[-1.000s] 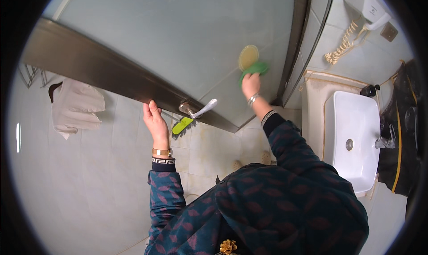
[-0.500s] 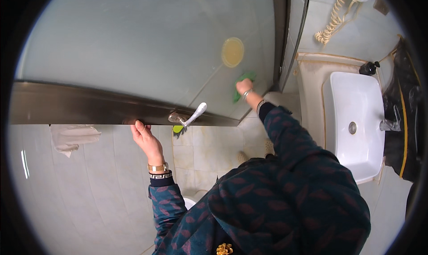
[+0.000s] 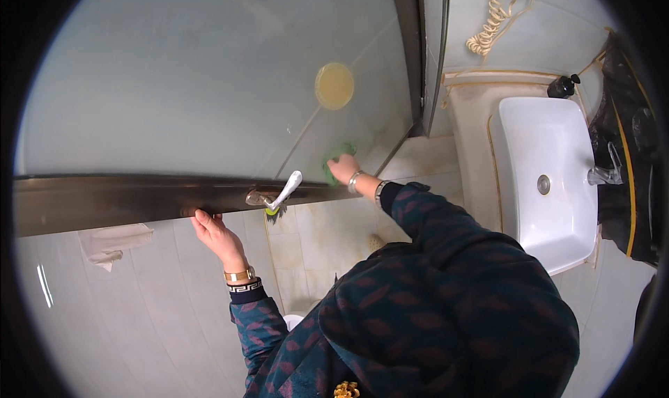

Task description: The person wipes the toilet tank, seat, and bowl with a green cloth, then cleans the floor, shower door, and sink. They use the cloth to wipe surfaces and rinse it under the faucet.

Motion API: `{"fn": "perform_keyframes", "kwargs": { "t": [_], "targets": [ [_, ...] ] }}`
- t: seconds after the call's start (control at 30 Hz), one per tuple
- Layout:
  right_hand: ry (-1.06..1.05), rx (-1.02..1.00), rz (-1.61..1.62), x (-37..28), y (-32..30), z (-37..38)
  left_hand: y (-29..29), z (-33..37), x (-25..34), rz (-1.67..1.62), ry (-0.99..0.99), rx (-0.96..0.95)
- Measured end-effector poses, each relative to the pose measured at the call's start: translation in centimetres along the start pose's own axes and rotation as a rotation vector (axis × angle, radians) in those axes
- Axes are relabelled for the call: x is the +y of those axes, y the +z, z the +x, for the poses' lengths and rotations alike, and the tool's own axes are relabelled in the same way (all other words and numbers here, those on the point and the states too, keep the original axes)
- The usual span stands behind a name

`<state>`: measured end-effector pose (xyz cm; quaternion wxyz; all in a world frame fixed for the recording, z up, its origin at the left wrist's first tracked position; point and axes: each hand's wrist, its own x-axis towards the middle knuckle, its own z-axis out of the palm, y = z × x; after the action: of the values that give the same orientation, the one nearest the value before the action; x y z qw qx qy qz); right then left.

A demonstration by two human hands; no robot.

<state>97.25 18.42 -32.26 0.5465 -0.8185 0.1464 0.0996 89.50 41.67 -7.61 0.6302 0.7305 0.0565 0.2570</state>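
Observation:
A frosted glass door (image 3: 188, 84) with a dark metal frame (image 3: 132, 201) fills the upper left. My left hand (image 3: 220, 239) holds the outer edge of that frame, its fingers bent against the metal. Just right of it a white lever handle (image 3: 287, 189) sticks out from the frame. My right hand (image 3: 344, 168) is closed on a green cloth (image 3: 341, 149) and presses it to the lower part of the glass, right of the handle. Part of the cloth is hidden under the hand. A round yellowish disc (image 3: 334, 86) shows on the pane above it.
On the right a white washbasin (image 3: 536, 238) with a chrome tap (image 3: 605, 175) stands on a counter. Beside it is a black pump bottle (image 3: 563, 86). A coiled cord (image 3: 488, 32) hangs at the back wall. A pale cloth (image 3: 115, 241) hangs below the door frame at left.
My right hand has slid the green cloth down and to the left across the glass, toward the handle side. My left hand stays on the frame edge. The whole view has shifted slightly.

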Motion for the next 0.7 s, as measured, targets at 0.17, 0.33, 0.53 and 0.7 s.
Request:
{"fn": "perform_keyframes", "kwargs": {
  "t": [0.17, 0.33, 0.53, 0.7],
  "targets": [
    [0.358, -0.08, 0.086, 6.7, 2.2, 7.5, 0.4, -0.2, 0.2, -0.013, 0.054, 0.036],
    [0.211, 0.247, -0.072, 6.1, -8.1, 14.9, 0.2, -0.3, 0.1, 0.012, 0.031, 0.039],
    [-0.078, 0.77, 0.185, -7.3, -19.2, 12.2, -0.1, -0.4, -0.7, 0.0, 0.028, 0.066],
    [-0.457, 0.827, 0.244, -9.5, -12.9, 5.2, 0.1, -0.3, -0.8, -0.011, -0.027, 0.088]
  ]
}}
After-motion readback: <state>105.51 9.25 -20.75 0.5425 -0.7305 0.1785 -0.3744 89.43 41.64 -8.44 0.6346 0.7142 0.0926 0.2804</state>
